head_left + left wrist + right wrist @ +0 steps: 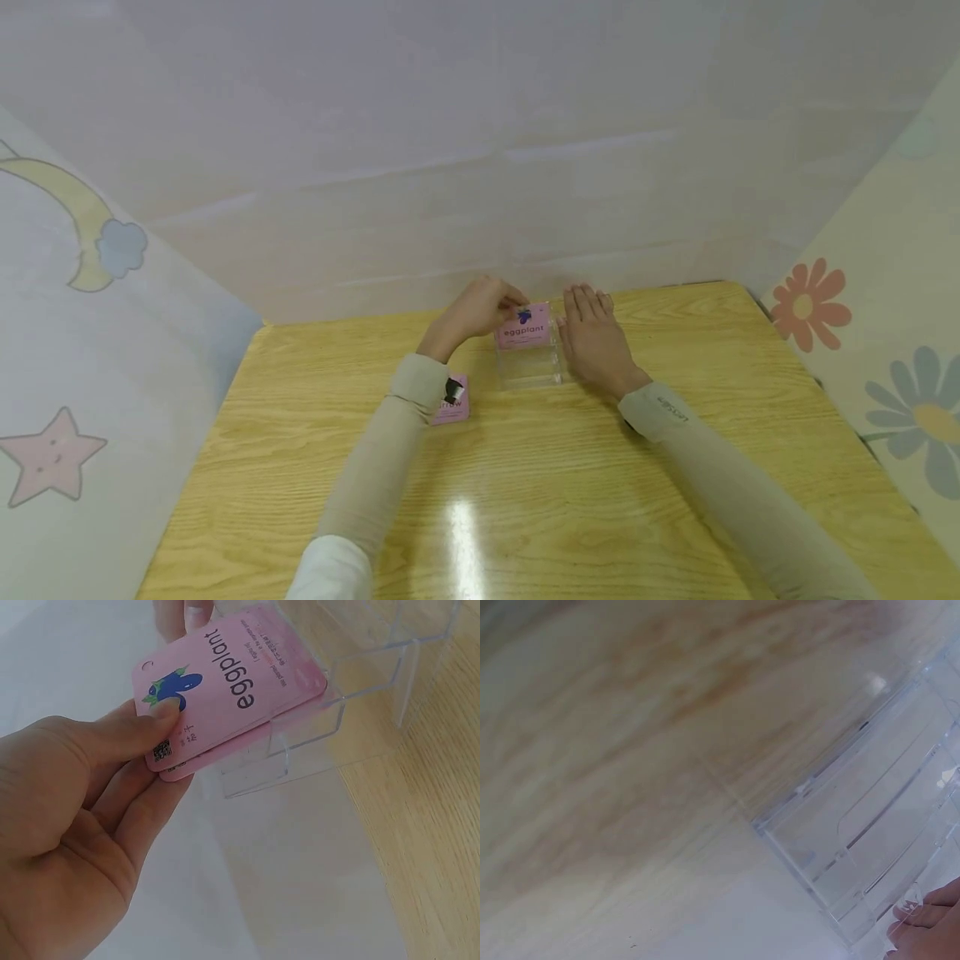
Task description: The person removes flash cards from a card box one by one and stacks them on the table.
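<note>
Eggplant card (229, 690) pinched in L hand (75, 795), near R hand (597, 343).

Muted, even light, white glare streak (at the head view's bottom) on the counter (555, 508), right wrist view hazy and blurred, glints on clear rack (885, 825)

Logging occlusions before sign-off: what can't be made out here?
Head: left side of the nearer pink card, hidden behind the left sleeve.
Head: fine print on the eggplant card, too small.
Left wrist: most of the under card, covered by the eggplant card.
Right wrist: table grain, blurred.
</note>
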The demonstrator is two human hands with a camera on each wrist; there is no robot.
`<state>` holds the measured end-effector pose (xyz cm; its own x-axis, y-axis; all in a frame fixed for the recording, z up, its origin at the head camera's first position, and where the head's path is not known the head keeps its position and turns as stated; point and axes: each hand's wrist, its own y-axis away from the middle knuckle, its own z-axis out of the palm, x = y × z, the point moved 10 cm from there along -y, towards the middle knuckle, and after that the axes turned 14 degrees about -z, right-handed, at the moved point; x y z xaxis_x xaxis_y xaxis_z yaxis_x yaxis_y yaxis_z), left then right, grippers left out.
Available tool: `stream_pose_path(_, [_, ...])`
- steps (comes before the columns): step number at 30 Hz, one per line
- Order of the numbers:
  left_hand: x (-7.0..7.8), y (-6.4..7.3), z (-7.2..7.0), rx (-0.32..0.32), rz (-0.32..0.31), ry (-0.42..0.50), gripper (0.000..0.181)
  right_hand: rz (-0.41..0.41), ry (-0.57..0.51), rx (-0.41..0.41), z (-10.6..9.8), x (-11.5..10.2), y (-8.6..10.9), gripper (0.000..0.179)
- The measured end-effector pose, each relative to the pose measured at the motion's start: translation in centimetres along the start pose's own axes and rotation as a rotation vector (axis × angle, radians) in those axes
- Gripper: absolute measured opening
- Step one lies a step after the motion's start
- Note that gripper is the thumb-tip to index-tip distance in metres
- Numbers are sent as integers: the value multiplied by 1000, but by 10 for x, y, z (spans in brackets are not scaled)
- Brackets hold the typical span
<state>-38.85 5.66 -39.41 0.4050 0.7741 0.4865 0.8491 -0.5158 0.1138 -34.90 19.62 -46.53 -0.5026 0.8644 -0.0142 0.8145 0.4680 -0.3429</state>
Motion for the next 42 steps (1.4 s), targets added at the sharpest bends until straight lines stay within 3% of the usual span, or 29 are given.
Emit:
stream_pose_path(15, [-4,5,-14,44,4,-26,28,-5,-7,13,-2,-3,2,62])
stream_pose_path(20, [-4,11,-20,53,31,-30,28,-4,-16,27,-6,-4,1,61])
stream_pose_path(38, [-18,23,-44,53,-31,106,27,-11,-6,37,-2,-4,1,61])
stream_pose_path(42, [-21,26,-49,54,-19,136,27,-10,-9,36,-3,-5,1,61])
